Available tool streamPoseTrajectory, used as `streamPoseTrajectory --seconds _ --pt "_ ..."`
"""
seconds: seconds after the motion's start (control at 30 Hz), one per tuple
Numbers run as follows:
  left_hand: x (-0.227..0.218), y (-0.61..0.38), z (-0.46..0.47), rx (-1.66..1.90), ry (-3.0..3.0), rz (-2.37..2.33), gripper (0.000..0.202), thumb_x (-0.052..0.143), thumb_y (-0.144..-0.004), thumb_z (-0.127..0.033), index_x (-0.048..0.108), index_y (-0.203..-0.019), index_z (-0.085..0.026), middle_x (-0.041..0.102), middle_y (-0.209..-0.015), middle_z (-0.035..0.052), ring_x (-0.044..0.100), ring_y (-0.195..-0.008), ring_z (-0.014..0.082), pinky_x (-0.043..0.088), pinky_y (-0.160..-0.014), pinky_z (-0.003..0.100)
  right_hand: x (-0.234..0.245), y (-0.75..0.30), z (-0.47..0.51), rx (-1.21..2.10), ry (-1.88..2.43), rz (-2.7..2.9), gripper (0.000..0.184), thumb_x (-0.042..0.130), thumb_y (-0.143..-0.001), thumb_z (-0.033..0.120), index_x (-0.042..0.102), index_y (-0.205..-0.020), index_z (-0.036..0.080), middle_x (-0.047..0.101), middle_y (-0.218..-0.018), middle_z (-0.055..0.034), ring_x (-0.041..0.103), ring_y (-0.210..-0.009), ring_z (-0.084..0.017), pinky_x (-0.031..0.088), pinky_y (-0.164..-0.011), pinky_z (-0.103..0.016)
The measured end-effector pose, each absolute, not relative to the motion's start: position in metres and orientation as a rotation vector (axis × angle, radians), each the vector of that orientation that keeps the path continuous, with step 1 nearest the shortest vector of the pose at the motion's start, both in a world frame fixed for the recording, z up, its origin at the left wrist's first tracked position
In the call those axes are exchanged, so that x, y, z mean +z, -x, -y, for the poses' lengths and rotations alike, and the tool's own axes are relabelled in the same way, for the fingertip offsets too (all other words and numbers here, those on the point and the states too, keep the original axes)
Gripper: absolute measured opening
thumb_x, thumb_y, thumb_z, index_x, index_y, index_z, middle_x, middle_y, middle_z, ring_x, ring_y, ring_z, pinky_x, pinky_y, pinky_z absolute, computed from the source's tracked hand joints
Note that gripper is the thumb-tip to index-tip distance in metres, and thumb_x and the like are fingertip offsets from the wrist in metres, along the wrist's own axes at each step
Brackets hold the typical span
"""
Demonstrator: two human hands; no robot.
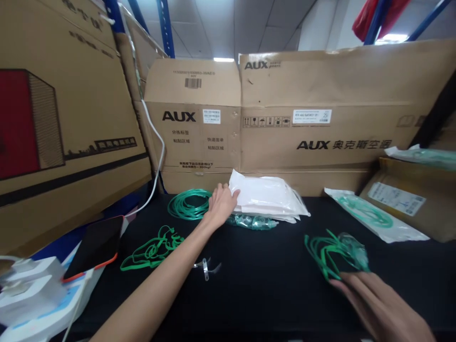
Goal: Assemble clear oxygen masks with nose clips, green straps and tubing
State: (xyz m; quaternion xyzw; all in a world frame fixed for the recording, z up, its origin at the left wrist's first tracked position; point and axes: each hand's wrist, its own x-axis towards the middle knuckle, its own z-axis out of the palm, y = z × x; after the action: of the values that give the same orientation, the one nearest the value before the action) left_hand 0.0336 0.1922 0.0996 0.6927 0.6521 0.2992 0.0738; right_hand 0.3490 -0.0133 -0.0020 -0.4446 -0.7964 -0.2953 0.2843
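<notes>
My left hand (223,202) reaches to the back of the table and pinches the left edge of a stack of white paper-and-plastic pouches (265,192). Partly under the stack lies a clear greenish plastic mask part (252,222). Just left of that hand rests a coil of green tubing (188,204). At the lower right, my right hand (381,304) is closed at the near side of a clear green oxygen mask (354,249) with a bundled green strap or tube. Motion blurs this hand slightly, and its fingertips are partly hidden.
Green elastic straps (153,251) and small clear-and-metal clips (205,269) lie on the black table. A packaged tubing set (374,213) leans by a cardboard box (402,194). A phone (96,247) and power strip (46,304) are left. Large cartons (199,142) wall the back.
</notes>
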Motion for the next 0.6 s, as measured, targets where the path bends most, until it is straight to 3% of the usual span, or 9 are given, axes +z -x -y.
streamPoseTrajectory --seconds 0.13,0.2,0.27,0.4,0.47,0.53,0.6 --pt "0.102 -0.046 -0.16 0.943 -2.356 -1.827 0.036 0.061 -0.103 -0.031 0.06 -0.134 -0.013 0.059 -0.138 0.0161 0.056 -0.128 0.0334 0.045 -0.107 0.056 0.011 -0.281 -0.001 -0.609 1.336 2.081 0.055 0.024 -0.113 0.038 0.075 -0.103 0.018 0.078 -0.092 -0.0095 0.079 -0.078 -0.021 0.064 -0.057 -0.025" --pt "0.105 -0.053 -0.138 0.92 -2.508 -1.64 0.03 0.056 -0.105 -0.031 0.064 -0.128 -0.013 0.064 -0.13 0.0151 0.056 -0.125 0.0309 0.043 -0.11 0.05 0.018 -0.254 -0.002 -0.508 1.283 2.052 0.052 0.028 -0.112 0.04 0.073 -0.113 0.014 0.078 -0.105 -0.0136 0.079 -0.092 -0.023 0.067 -0.07 -0.028" --pt "0.105 -0.061 -0.113 0.878 -2.624 -1.435 0.024 0.053 -0.107 -0.031 0.069 -0.118 -0.016 0.069 -0.121 0.0088 0.061 -0.118 0.0248 0.044 -0.109 0.042 0.028 -0.244 0.003 -0.439 1.134 2.093 0.04 0.036 -0.111 0.032 0.071 -0.118 0.015 0.076 -0.116 -0.0134 0.077 -0.104 -0.023 0.067 -0.079 -0.029" --pt "0.083 -0.084 -0.064 0.76 -2.746 -1.146 0.018 0.06 -0.104 -0.031 0.074 -0.101 -0.02 0.073 -0.106 0.0021 0.065 -0.106 0.0214 0.05 -0.1 0.038 0.044 -0.276 0.009 -0.411 0.954 2.066 0.022 0.054 -0.102 0.013 0.068 -0.118 0.018 0.075 -0.116 -0.0098 0.073 -0.109 -0.021 0.059 -0.1 -0.032" --pt "0.062 -0.1 -0.048 0.739 -2.771 -1.114 0.029 0.065 -0.1 -0.046 0.074 -0.105 -0.018 0.073 -0.107 0.0046 0.064 -0.108 0.0252 0.052 -0.098 0.043 0.045 -0.305 0.003 -0.376 1.021 2.051 0.025 0.057 -0.1 0.012 0.068 -0.121 0.022 0.072 -0.121 -0.0098 0.07 -0.114 -0.022 0.059 -0.099 -0.034" --pt "0.041 -0.117 -0.038 0.749 -2.872 -1.146 0.058 0.066 -0.09 -0.067 0.071 -0.108 -0.012 0.072 -0.108 0.0099 0.063 -0.108 0.0298 0.053 -0.096 0.047 0.04 -0.331 -0.008 -0.372 1.138 2.126 0.029 0.055 -0.103 0.021 0.066 -0.13 0.025 0.066 -0.132 -0.011 0.065 -0.123 -0.027 0.06 -0.099 -0.041" --pt "0.023 -0.132 -0.032 0.75 -2.968 -1.171 0.057 0.069 -0.089 -0.064 0.07 -0.105 -0.009 0.071 -0.102 0.0111 0.063 -0.101 0.0297 0.053 -0.092 0.047 0.031 -0.348 -0.016 -0.4 1.193 2.271 0.035 0.052 -0.105 0.031 0.061 -0.138 0.027 0.064 -0.137 -0.0113 0.062 -0.128 -0.029 0.061 -0.098 -0.044"
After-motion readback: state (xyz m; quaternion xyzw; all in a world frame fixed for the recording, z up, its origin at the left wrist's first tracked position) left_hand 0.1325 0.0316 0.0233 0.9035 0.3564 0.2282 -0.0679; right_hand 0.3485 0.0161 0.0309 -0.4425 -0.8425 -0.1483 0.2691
